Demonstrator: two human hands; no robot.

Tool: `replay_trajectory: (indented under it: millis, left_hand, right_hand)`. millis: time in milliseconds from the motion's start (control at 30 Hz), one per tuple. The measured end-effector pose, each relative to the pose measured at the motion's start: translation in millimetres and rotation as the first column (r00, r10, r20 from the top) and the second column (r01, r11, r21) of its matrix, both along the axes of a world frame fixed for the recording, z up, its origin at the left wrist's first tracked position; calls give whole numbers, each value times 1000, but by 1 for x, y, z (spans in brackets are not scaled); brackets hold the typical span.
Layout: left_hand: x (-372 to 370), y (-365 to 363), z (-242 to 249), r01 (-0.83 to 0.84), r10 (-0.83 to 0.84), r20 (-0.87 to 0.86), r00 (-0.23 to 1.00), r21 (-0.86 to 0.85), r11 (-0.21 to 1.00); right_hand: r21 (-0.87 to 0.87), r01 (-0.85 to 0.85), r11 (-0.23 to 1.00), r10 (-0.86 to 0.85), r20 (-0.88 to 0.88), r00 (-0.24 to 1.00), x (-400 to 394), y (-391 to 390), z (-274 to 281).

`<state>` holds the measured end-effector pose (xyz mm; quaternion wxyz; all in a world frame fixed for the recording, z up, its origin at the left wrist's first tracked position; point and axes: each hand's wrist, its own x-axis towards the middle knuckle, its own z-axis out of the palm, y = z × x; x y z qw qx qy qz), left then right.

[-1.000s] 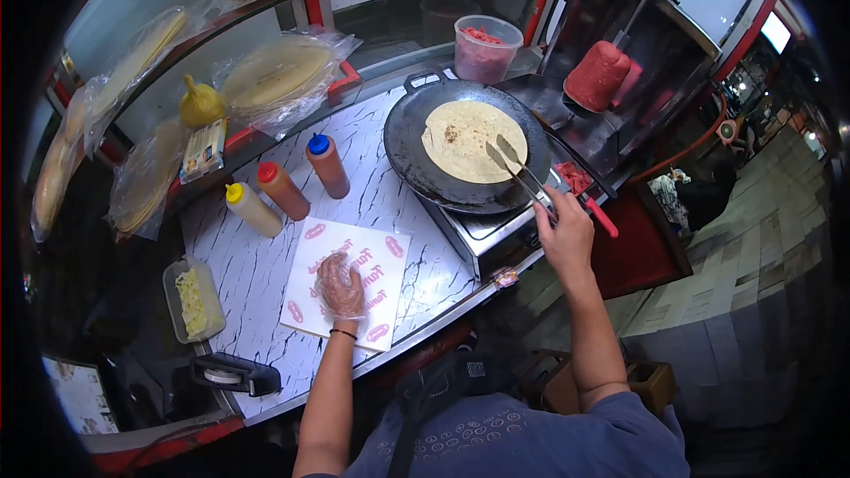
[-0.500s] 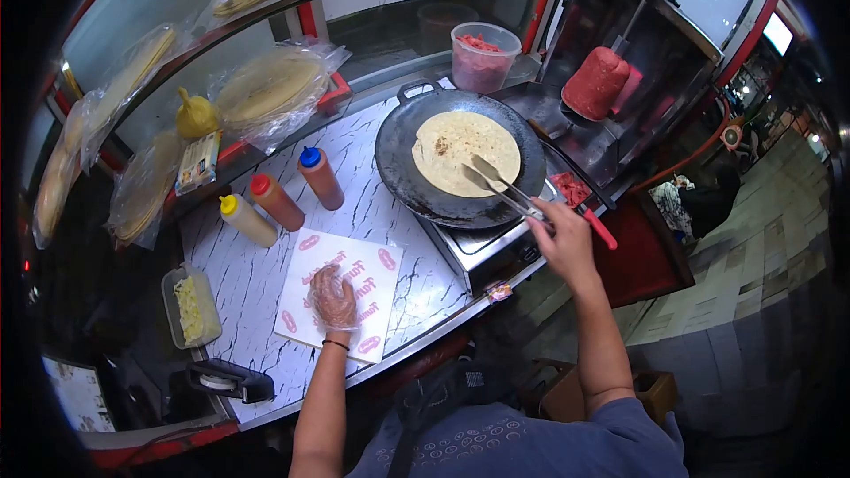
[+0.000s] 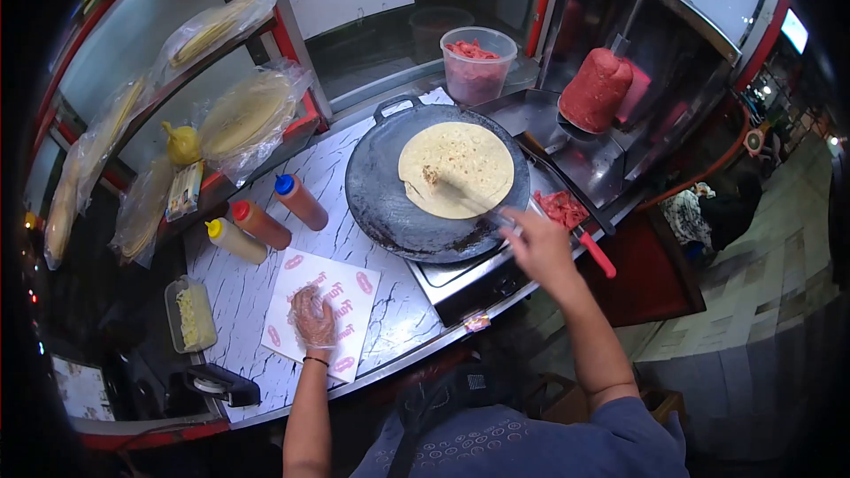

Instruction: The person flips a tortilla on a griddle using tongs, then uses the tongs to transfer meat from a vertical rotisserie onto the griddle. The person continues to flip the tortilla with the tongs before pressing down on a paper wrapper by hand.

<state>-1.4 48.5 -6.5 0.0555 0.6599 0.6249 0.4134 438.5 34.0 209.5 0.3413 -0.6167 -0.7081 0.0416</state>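
The right hand (image 3: pixel 538 246) has its fingers wrapped round the metal tongs (image 3: pixel 460 195), whose tips lie over the flatbread (image 3: pixel 456 168), toward the right side of the round black griddle (image 3: pixel 376 204). The gloved left hand (image 3: pixel 313 319) rests on the printed paper (image 3: pixel 354 276) by the counter's front edge, fingers curled, holding nothing I can make out. Three squeeze bottles (image 3: pixel 261 223) stand between the paper and the loaded shelf. A tub of shredded filling (image 3: pixel 190 314) sits at the counter's left edge. Right of the griddle, a red-handled tool (image 3: pixel 598 255) lies by chopped red meat (image 3: pixel 560 208), close to the right hand.
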Motion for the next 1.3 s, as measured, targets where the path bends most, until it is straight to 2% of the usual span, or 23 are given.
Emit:
replay_trajectory:
  millis: [67, 133, 200, 300, 400, 433, 467, 567, 633, 667, 733, 767, 833, 867, 933, 1067, 1100, 1133, 1200, 1233, 1300]
  left_hand:
    - [1, -1, 5, -26, 26, -20, 999, 5, 1000]
    - [4, -2, 9, -33, 33, -41, 999, 2, 999]
    - [6, -3, 12, -50, 50, -60, 997, 6, 999]
    - [9, -2, 13, -68, 71, -114, 991, 23, 997]
    - [13, 0, 15, -87, 91, -145, 985, 31, 996]
    - [13, 0, 15, -87, 89, -136, 987, 19, 996]
    - [12, -1, 15, -92, 93, -126, 988, 9, 996]
    - [11, 0, 12, -108, 109, -135, 985, 13, 994]
    - [11, -1, 13, -106, 107, -132, 985, 14, 994]
    - [11, -1, 14, -102, 103, -131, 986, 19, 995]
    - [13, -2, 16, -99, 101, -120, 988, 23, 995]
    - [13, -2, 16, -89, 92, -117, 989, 31, 996]
    - [14, 0, 16, -82, 84, -112, 990, 27, 996]
    - [12, -1, 15, -81, 82, -114, 990, 18, 997]
    - [10, 0, 12, -80, 82, -103, 991, 25, 996]
    - [7, -1, 10, -60, 62, -61, 996, 37, 998]
    - [6, -1, 8, -61, 62, -50, 997, 36, 997]
    - [6, 0, 9, -62, 64, -40, 997, 39, 997]
    - [7, 0, 10, -62, 62, 13, 998, 32, 998]
    - [6, -1, 9, -50, 50, 20, 999, 31, 998]
    - [4, 1, 8, -27, 26, 22, 999, 38, 999]
  right_hand:
    - [-29, -81, 996, 85, 155, 984, -4, -3, 11]
    - [-13, -169, 986, 169, 102, 980, 20, -3, 32]
    - [-84, -130, 988, 128, -21, 992, 50, 2, 44]
    - [-58, -53, 997, 56, 56, 997, 79, 30, 30]
    - [46, 64, 997, -69, 136, 988, 42, 49, 16]
    - [110, -84, 990, 72, 107, 992, 32, 57, 7]
    - [57, -178, 982, 167, 162, 973, 26, 55, 2]
    - [-24, -214, 976, 214, 224, 951, 30, 42, 29]
    - [-113, -271, 956, 277, 44, 960, 55, 37, 55]
    - [-111, -233, 966, 237, 23, 971, 68, 43, 52]
    - [-102, -125, 987, 142, 182, 973, 82, 52, 49]
    - [-102, -120, 988, 137, 186, 973, 75, 53, 41]
    - [46, 51, 998, -59, 198, 978, 45, 58, 26]
    - [61, 23, 998, -35, 216, 976, 26, 56, 23]
    - [-1, -204, 979, 203, 128, 971, -1, 46, 13]
    - [-127, -211, 969, 232, 192, 954, 8, 14, 59]
    - [-154, -194, 969, 208, 79, 975, 15, 10, 67]
    - [-173, -166, 971, 182, 81, 980, 24, 9, 69]
    - [-175, -7, 985, 46, 218, 975, 29, 11, 64]
    - [-176, 6, 984, 35, 224, 974, 20, 10, 57]
    - [63, 169, 984, -178, 211, 961, -7, 14, 38]
